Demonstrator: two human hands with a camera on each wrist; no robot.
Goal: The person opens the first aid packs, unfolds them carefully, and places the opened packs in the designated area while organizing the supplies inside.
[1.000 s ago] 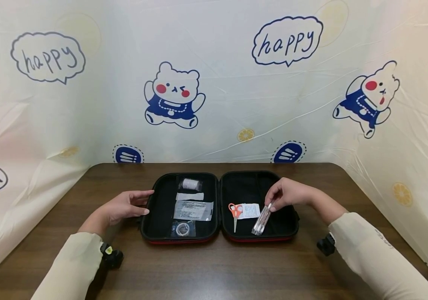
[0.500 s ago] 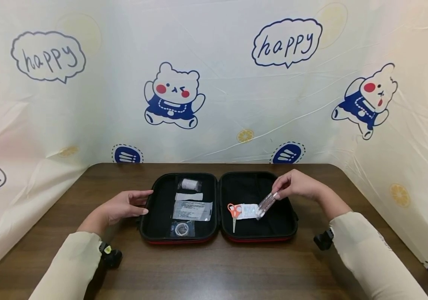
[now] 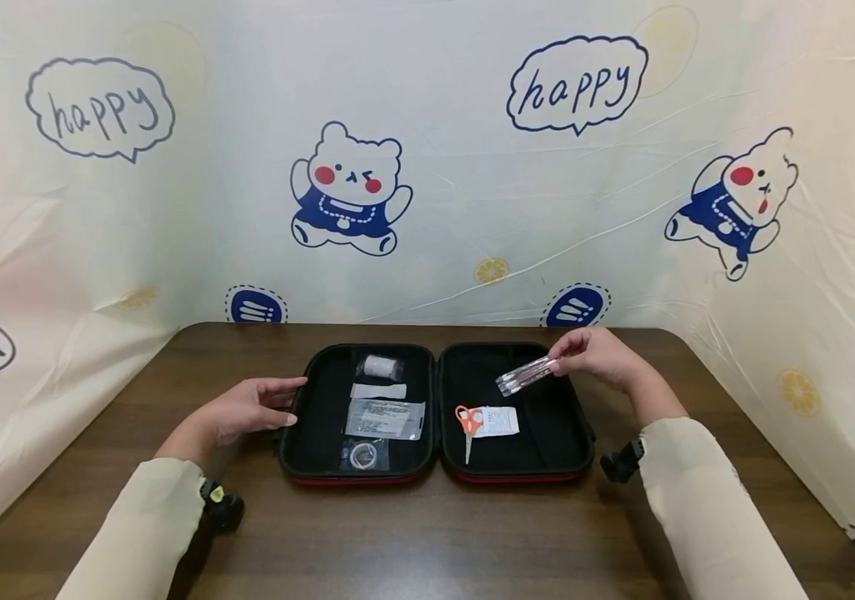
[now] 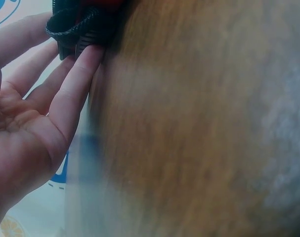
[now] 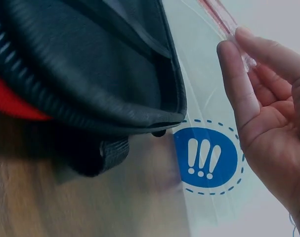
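A black zip case (image 3: 309, 433) with red outer sides lies unfolded on the table. Between thumb and fingertips, my right hand (image 3: 600, 358) pinches one end of a clear packet of swabs (image 3: 523, 377), tilted above the back of the right half. Only that packet's end shows in the right wrist view. My left hand (image 3: 247, 408) touches the case's left edge with extended fingers, beside a black strap loop (image 4: 65, 22). Orange-handled scissors (image 3: 468, 429) and a white printed sachet (image 3: 498, 421) lie below the packet in the right half.
In the left half lie a wrapped white roll (image 3: 381, 367), a white strip (image 3: 378, 391), a grey printed pouch (image 3: 385, 419) and a bagged ring-shaped roll (image 3: 363, 455). The brown table (image 3: 427, 533) meets a patterned cloth (image 3: 457, 200) behind.
The right hand has lifted the swab packet backward, away from the sachet, and turned it closer to level. The left hand stays at the case's edge.
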